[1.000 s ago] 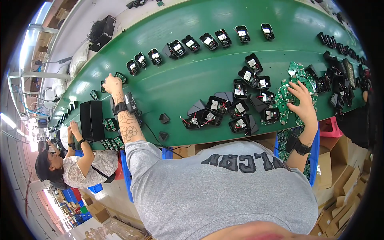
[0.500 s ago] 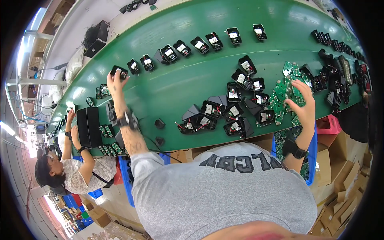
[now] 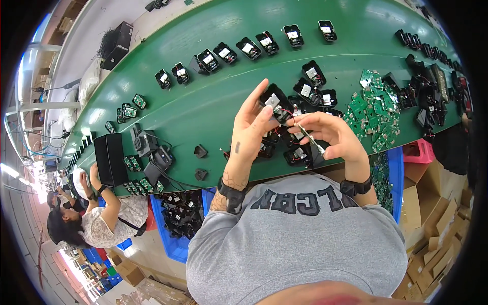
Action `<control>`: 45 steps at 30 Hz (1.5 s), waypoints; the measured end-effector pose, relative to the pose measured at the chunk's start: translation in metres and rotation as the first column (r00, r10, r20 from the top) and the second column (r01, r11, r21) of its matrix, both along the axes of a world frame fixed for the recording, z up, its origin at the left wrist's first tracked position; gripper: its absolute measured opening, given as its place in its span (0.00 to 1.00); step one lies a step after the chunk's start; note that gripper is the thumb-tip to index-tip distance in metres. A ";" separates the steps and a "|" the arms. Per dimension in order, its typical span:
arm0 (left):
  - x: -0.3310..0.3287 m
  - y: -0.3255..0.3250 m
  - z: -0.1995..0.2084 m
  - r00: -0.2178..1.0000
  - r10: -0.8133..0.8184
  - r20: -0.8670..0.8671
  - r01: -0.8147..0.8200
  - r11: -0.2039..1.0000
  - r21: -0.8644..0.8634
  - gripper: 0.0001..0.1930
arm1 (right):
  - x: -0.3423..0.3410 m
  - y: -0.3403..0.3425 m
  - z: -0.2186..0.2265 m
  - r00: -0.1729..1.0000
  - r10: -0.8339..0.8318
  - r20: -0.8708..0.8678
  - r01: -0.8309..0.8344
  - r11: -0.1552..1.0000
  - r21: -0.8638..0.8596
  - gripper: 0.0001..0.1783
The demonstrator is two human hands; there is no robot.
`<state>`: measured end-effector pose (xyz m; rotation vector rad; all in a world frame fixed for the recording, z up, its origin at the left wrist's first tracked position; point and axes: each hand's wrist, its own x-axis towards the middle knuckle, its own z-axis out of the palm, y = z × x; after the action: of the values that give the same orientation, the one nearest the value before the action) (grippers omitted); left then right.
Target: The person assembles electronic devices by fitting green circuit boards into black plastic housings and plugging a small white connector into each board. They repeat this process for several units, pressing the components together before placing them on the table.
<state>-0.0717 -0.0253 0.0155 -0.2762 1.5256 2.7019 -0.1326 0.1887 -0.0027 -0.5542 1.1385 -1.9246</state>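
My left hand (image 3: 248, 129) grips a black plastic housing (image 3: 266, 94) between thumb and fingers. A white block and thin red wires show inside it. My right hand (image 3: 338, 136) pinches a narrow-looking circuit board (image 3: 311, 140), tilted edge-on, close to the housing's lower right side. Its fingertips are near the wires; whether they touch them I cannot tell. Behind and below both hands lies a cluster of similar open housings (image 3: 313, 74), partly hidden by them. To the right of that cluster spreads a heap of green circuit boards (image 3: 373, 109).
Along the far side of the green table (image 3: 218, 96) runs a row of open housings (image 3: 249, 48). Boards in black frames (image 3: 139, 101), a black box (image 3: 111, 160) and a dark device with a cable (image 3: 161, 157) stand left. A co-worker (image 3: 109, 216) sits there. Blue bins (image 3: 175, 249) are below the edge.
My left hand has let go of a piece at the far left and come to the middle, now holding a housing. My right hand has moved left from the board heap with a circuit board.
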 end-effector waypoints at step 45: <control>0.008 0.034 -0.004 0.986 -0.091 0.138 0.106 0.989 -0.102 0.25 | -0.006 0.007 0.016 0.173 -0.060 -0.983 0.560 0.827 0.048 0.27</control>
<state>-0.0639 0.0089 0.0117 -0.3650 1.6052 2.4764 -0.1382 0.1953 0.0138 -1.4920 2.6122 -1.4074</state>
